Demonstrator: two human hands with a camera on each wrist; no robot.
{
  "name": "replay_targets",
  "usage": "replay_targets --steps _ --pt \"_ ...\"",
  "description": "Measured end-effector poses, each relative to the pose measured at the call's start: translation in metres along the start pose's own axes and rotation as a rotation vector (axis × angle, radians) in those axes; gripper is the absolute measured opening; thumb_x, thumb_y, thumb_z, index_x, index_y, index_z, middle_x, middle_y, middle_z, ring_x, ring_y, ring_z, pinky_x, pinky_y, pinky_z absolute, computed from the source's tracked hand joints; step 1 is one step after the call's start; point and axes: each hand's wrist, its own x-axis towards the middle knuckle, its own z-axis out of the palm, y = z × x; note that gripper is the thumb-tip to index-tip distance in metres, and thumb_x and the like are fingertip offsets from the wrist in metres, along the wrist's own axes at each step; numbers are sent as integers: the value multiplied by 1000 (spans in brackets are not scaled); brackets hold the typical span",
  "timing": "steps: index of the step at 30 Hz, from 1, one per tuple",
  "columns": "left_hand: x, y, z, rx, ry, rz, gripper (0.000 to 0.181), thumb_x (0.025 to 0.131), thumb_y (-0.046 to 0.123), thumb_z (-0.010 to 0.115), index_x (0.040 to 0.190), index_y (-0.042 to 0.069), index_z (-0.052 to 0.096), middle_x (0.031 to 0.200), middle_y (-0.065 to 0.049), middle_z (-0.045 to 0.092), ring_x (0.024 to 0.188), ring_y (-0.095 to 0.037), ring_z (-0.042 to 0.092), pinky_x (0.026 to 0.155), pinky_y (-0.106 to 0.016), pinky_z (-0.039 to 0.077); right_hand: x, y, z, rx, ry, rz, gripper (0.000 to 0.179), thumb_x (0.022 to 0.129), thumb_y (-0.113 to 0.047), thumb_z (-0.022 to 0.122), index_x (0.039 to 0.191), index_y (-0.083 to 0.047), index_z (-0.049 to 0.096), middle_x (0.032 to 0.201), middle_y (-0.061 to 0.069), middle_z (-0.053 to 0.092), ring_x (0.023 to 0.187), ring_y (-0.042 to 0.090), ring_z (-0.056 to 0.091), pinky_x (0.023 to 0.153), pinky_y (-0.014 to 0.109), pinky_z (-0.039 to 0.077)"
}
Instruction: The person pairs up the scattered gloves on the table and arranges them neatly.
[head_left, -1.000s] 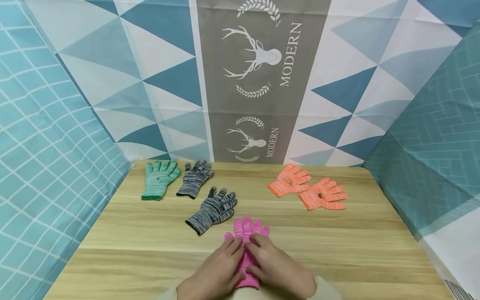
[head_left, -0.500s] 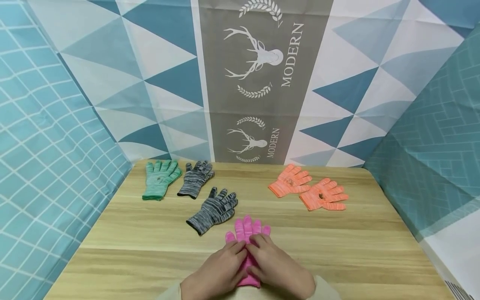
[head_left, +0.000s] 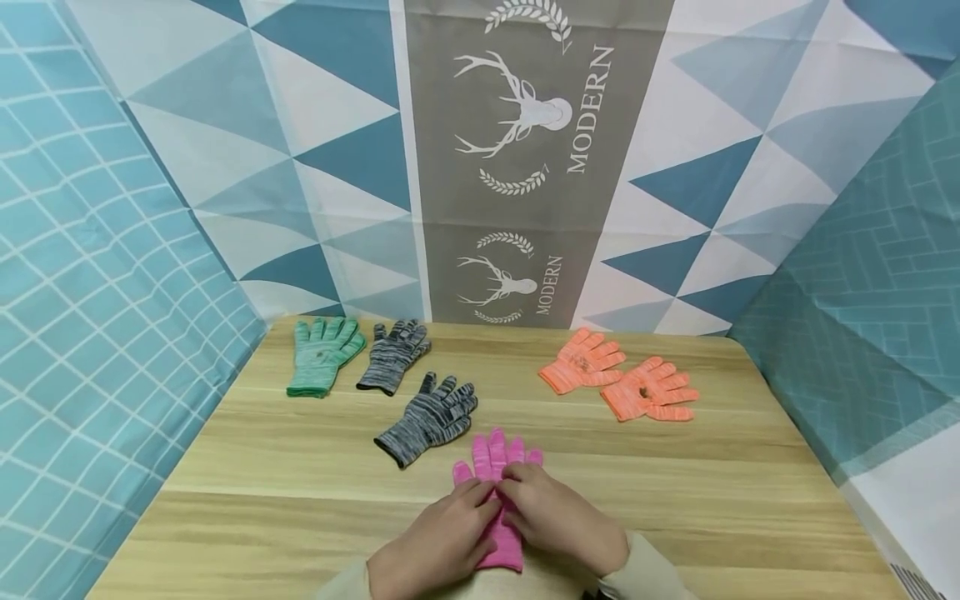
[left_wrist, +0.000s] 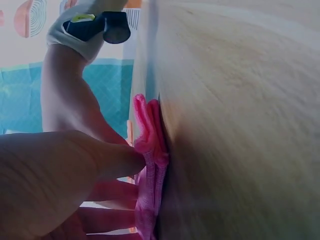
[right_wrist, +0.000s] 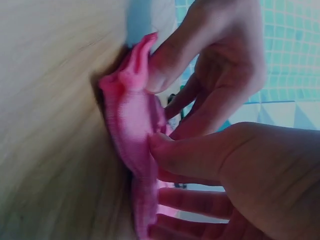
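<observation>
A pink knit glove (head_left: 504, 546) lies palm-down or palm-up, I cannot tell which, near the table's front edge, fingers pointing away. Its cuff edge (left_wrist: 150, 135) shows as layered in the left wrist view. My left hand (head_left: 442, 533) rests on its left side, with thumb and fairly straight fingers touching the cloth. From the right, my right hand (head_left: 558, 517) pinches the middle of the glove; in the right wrist view its thumb (right_wrist: 185, 155) presses into the raised pink fabric. Both hands cover much of the palm area.
Two grey-black gloves (head_left: 427, 419) and a green glove (head_left: 318, 357) lie at the back left of the wooden table (head_left: 300, 533). Two orange gloves (head_left: 651, 390) are at the back right. Patterned cloth (head_left: 510, 167) hangs behind and along both sides.
My right thumb has drawn in toward its fingers on the pink glove. My left hand has stayed nearly in place. The other gloves have not moved on the table.
</observation>
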Motion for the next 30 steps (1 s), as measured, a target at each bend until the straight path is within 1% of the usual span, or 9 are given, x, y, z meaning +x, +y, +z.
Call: replay_targets --steps 2,4,7,10,13,19,22,26,30 --pt "0 1 0 18 2 0 36 93 27 72 124 9 69 135 -9 64 123 -22 62 103 -35 54 3 5 0 38 -1 1 22 96 -12 69 116 -4 74 114 9 69 105 20 67 92 33 59" --pt "1 2 0 41 -3 -3 39 93 29 72 126 9 68 133 -10 65 122 -23 62 102 -35 55 10 12 0 98 1 22 20 98 -10 67 115 -4 74 112 9 70 104 19 68 91 32 59" --pt "2 5 0 69 -45 -4 41 94 32 72 127 9 68 132 -11 65 123 -25 62 103 -35 54 21 25 -1 151 19 85 18 98 -9 67 114 -2 74 114 11 70 105 22 69 91 34 60" --pt "2 9 -1 71 -108 15 39 95 35 71 124 10 68 131 -11 65 124 -27 62 103 -36 54 29 36 0 149 41 134 20 98 -9 69 115 1 73 115 15 69 105 27 69 91 38 60" --pt "2 11 -1 65 -138 48 37 96 37 70 122 12 69 130 -9 65 123 -25 62 102 -34 54 32 43 2 122 37 149 23 97 -10 69 117 3 72 113 15 68 103 28 69 90 39 60" --pt "-1 11 -3 76 -121 102 36 96 37 71 121 12 70 132 -11 65 122 -24 62 101 -32 55 35 49 3 125 34 143 19 98 -12 69 113 -2 75 106 9 68 94 19 67 84 33 61" --pt "-1 11 -4 82 -113 117 35 94 37 72 119 12 70 132 -11 65 121 -24 62 100 -32 55 38 52 4 125 49 133 14 97 -13 71 106 -5 77 101 6 69 91 16 67 81 30 60" --pt "-1 11 -4 110 -82 140 35 91 36 74 117 12 71 131 -11 66 121 -25 62 101 -32 55 43 56 6 144 77 134 10 95 -15 74 95 -5 76 94 4 72 85 15 68 77 27 60" --pt "0 11 -4 125 -67 157 35 91 35 74 117 12 72 131 -11 67 121 -25 62 104 -33 53 46 58 7 200 81 173 8 95 -12 72 90 -7 75 87 2 74 77 9 67 70 22 58"
